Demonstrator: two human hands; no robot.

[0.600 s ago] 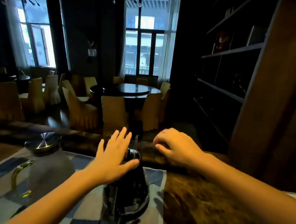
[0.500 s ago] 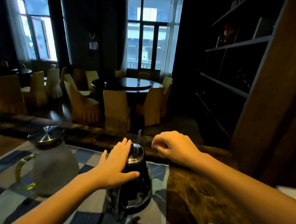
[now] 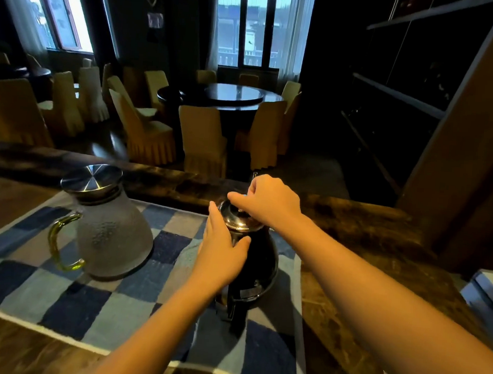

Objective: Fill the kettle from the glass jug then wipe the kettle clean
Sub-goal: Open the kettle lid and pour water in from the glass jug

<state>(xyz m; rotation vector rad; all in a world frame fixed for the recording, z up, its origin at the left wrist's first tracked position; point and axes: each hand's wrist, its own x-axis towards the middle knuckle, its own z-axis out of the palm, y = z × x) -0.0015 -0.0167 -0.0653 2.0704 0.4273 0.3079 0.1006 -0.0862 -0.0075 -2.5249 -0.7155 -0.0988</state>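
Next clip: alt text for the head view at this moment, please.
A person's left hand rests against the side of a black kettle while the right hand pinches the top of its shiny lid. A metal-topped frosted glass jug stands apart to the kettle's left, both on a checked cloth over a dark counter, with dim dining chairs beyond.

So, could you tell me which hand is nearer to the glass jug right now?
Left. The left hand presses the side of the kettle, just right of the glass jug; the right hand pinches the lid, farther right.
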